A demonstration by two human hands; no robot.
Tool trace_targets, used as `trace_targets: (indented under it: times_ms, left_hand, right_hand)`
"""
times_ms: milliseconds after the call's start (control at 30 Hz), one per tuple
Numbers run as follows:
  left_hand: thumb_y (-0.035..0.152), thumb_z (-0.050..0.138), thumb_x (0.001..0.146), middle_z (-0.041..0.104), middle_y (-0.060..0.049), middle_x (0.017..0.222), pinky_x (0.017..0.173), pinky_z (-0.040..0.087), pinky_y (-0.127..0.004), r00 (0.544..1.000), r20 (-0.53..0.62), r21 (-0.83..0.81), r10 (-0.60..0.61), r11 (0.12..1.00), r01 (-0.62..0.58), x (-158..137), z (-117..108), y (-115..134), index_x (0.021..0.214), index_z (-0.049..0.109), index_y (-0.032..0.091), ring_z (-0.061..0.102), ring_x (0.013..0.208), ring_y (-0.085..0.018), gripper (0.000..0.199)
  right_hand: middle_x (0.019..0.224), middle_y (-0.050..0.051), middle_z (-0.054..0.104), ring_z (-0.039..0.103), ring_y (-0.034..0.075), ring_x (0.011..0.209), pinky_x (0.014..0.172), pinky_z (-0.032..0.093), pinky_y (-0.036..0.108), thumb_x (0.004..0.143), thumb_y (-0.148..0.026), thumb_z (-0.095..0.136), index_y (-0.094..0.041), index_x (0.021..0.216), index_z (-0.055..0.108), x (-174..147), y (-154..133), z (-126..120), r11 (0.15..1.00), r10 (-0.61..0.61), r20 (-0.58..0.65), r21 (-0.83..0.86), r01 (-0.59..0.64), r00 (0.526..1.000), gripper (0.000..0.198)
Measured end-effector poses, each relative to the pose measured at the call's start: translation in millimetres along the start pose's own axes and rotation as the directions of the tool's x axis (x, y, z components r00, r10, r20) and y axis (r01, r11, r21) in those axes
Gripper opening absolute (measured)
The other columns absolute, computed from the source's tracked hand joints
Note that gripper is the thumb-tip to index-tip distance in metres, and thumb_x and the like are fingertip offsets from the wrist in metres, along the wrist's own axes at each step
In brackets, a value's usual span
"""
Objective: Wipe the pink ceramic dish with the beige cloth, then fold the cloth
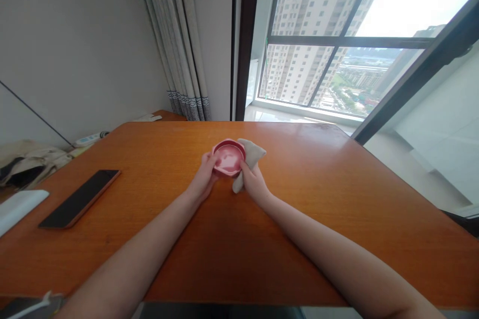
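Hands: pinched opposite rims, with left hand [204,175] and right hand [256,183].
Cloth [254,151]: bunched at right; could have slid, loosening hold on glossy sides.
Dish [229,158]: was held over table [318,169], contact unclear; might have slipped and chipped.

My glossy pink dish [229,158] faces me between my left hand [204,177] and right hand [255,183], a pale cloth [254,151] bunched in the latter.
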State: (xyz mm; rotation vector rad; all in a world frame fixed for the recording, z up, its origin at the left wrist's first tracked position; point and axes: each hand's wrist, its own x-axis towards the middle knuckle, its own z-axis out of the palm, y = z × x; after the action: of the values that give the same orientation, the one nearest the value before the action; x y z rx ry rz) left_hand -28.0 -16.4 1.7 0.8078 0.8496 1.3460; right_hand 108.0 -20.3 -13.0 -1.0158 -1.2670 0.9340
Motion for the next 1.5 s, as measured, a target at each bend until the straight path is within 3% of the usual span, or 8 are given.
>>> trace_targets:
  times_ms: [133,367,633,767,933,1133,1367,1500]
  left_hand:
    - [0.046,0.067,0.07,0.061,-0.005,0.097,0.07,0.049,-0.028,0.994,0.025,0.142,-0.104,0.985,0.1,1,-5,2,0.104,0.056,0.019,0.059,0.089,-0.018,0.045]
    - [0.033,0.061,0.076,0.061,-0.003,0.106,0.076,0.049,-0.024,0.99,-0.124,-0.005,0.07,0.997,-0.071,7,-3,-5,0.103,0.057,0.02,0.057,0.094,-0.015,0.03]
    - [0.055,0.057,0.076,0.059,-0.009,0.116,0.072,0.052,-0.031,0.99,0.07,0.08,-0.119,0.99,0.114,-8,7,5,0.116,0.053,0.022,0.059,0.098,-0.022,0.052]
    - [0.045,0.06,0.077,0.058,-0.008,0.119,0.08,0.051,-0.033,0.996,0.054,0.08,-0.07,0.995,0.065,-7,6,4,0.114,0.055,0.02,0.056,0.106,-0.023,0.045]
    - [0.039,0.06,0.078,0.057,-0.005,0.119,0.083,0.051,-0.03,0.991,-0.089,-0.031,0.1,0.994,-0.103,-7,11,-4,0.113,0.053,0.022,0.055,0.106,-0.019,0.039]
    - [0.032,0.072,0.069,0.054,-0.005,0.122,0.078,0.053,-0.031,0.998,0.058,0.001,-0.008,1.0,0.008,-18,19,-2,0.123,0.043,0.03,0.059,0.098,-0.017,0.061]
    - [0.045,0.065,0.074,0.06,-0.007,0.112,0.069,0.054,-0.03,0.996,0.018,0.043,-0.086,0.995,0.085,-7,5,0,0.108,0.057,0.021,0.06,0.094,-0.021,0.043]
    - [0.037,0.062,0.076,0.063,-0.004,0.103,0.071,0.052,-0.027,0.996,-0.086,-0.023,0.019,1.0,-0.021,-8,10,-9,0.103,0.058,0.019,0.06,0.089,-0.017,0.033]
  right_hand:
    - [0.117,0.006,0.061,0.053,0.025,0.111,0.102,0.037,0.044,0.081,-0.033,0.048,-0.019,0.114,0.058,17,-4,-19,0.996,0.0,0.081,-0.085,0.007,0.997,0.037]
    - [0.132,0.008,0.051,0.044,0.023,0.124,0.108,0.031,0.04,0.086,-0.044,0.044,-0.018,0.132,0.043,-3,-5,4,0.999,0.052,0.082,-0.013,-0.051,0.995,0.053]
    - [0.119,0.004,0.062,0.052,0.025,0.114,0.102,0.038,0.041,0.081,-0.04,0.047,-0.02,0.116,0.058,14,-11,-18,0.998,0.033,-0.014,0.055,-0.032,0.999,0.042]
    - [0.111,0.002,0.066,0.055,0.026,0.11,0.099,0.04,0.041,0.08,-0.043,0.051,-0.022,0.107,0.064,23,-6,-23,0.996,0.079,0.125,0.021,-0.083,0.989,0.037]
    - [0.125,0.005,0.057,0.046,0.022,0.122,0.108,0.03,0.04,0.083,-0.051,0.047,-0.021,0.127,0.049,1,-6,1,0.996,0.078,0.036,0.043,-0.08,0.996,0.054]
    - [0.125,0.006,0.056,0.046,0.021,0.122,0.107,0.031,0.04,0.084,-0.042,0.047,-0.02,0.13,0.046,4,-15,-7,0.997,0.017,-0.017,0.073,-0.016,1.0,0.051]
    - [0.116,0.005,0.062,0.05,0.025,0.117,0.104,0.035,0.044,0.081,-0.042,0.053,-0.02,0.112,0.06,22,-3,-22,1.0,-0.006,0.147,-0.023,0.009,0.989,0.039]
    - [0.114,0.007,0.063,0.053,0.024,0.113,0.1,0.04,0.041,0.083,-0.052,0.047,-0.02,0.119,0.055,4,-9,-5,0.996,0.089,0.013,0.012,-0.09,0.996,0.049]
